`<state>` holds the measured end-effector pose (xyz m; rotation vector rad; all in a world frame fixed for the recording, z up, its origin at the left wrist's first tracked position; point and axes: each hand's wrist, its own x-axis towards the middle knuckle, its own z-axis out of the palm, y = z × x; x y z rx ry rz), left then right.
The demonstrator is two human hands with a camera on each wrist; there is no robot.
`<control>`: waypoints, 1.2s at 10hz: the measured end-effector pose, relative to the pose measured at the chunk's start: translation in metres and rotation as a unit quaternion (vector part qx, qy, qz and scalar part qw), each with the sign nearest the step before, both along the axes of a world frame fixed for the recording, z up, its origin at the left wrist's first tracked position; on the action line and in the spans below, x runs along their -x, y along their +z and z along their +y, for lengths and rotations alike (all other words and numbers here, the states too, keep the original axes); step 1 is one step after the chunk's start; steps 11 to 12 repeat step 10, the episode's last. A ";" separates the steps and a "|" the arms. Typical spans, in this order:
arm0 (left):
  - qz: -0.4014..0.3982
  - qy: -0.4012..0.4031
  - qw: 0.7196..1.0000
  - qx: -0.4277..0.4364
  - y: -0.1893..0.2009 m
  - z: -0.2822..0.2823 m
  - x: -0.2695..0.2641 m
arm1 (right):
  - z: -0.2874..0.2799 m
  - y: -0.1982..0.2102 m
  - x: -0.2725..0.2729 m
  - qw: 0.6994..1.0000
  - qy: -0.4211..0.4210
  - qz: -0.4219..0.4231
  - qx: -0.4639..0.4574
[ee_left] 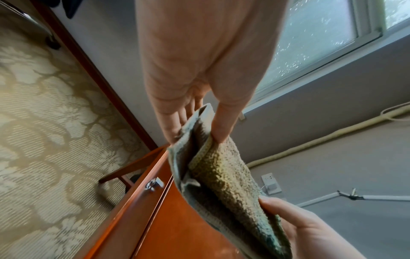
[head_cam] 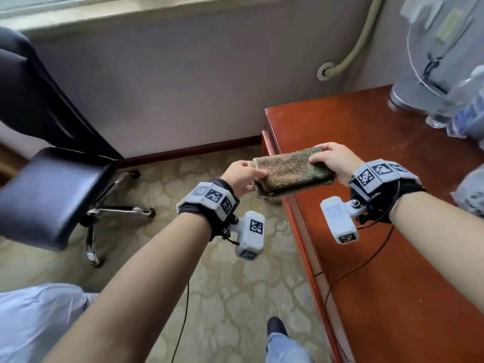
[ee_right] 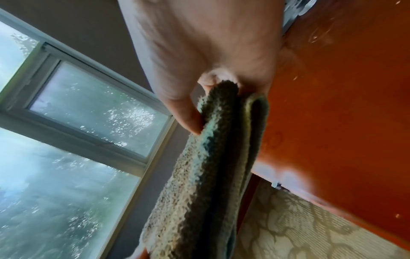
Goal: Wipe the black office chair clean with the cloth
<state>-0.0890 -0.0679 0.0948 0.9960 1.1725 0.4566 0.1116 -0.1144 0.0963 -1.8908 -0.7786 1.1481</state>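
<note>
The cloth (head_cam: 293, 172) is a folded, brownish-green towel held level in the air at the middle of the head view, over the near left corner of the counter (head_cam: 379, 158). The left hand (head_cam: 242, 176) pinches its left end, thumb on top and fingers beneath, so that grip is closed on the fabric. The right hand (head_cam: 334, 159) holds the right end, fingers curled over the top edge, its grip likewise closed on the towel.

In the left wrist view the left hand (ee_left: 195, 73) reaches down from the top of the frame, its thumb pressing the folded layers of the cloth (ee_left: 224, 178) against the fingers, while the right hand (ee_left: 310, 233) grips the far end at lower right. In the right wrist view the right hand (ee_right: 206, 52) fills the top of the frame and clamps the doubled edges of the cloth (ee_right: 206, 175), which runs down toward the bottom centre.

The black office chair (head_cam: 52, 184) stands at the left of the head view, well apart from the towel, its padded seat facing up and its chrome legs on the patterned carpet (head_cam: 230, 297). A window (ee_right: 66, 140) takes up the left of the right wrist view. A fan (head_cam: 432, 61) stands on the counter at upper right of the head view, with a clear plastic bottle (head_cam: 468, 108) near it.
</note>
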 end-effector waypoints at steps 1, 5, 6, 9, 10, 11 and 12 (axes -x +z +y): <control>0.042 -0.012 0.999 0.009 -0.026 0.003 -0.038 | -0.001 -0.027 -0.036 0.999 -0.009 -0.016 0.032; 0.182 0.011 0.982 -0.040 -0.112 -0.005 -0.128 | -0.013 -0.109 -0.111 0.982 -0.031 -0.158 0.097; 0.200 0.023 0.979 -0.036 -0.125 -0.006 -0.133 | -0.015 -0.122 -0.112 0.978 -0.012 -0.184 0.100; 0.253 -0.020 0.962 -0.097 -0.135 -0.010 -0.132 | -0.013 -0.134 -0.109 0.961 0.030 -0.247 0.124; 0.266 -0.026 0.955 -0.126 -0.131 -0.007 -0.132 | -0.012 -0.130 -0.107 0.954 0.015 -0.264 0.142; 0.266 -0.026 0.955 -0.126 -0.131 -0.007 -0.132 | -0.012 -0.130 -0.107 0.954 0.015 -0.264 0.142; 0.266 -0.026 0.955 -0.126 -0.131 -0.007 -0.132 | -0.012 -0.130 -0.107 0.954 0.015 -0.264 0.142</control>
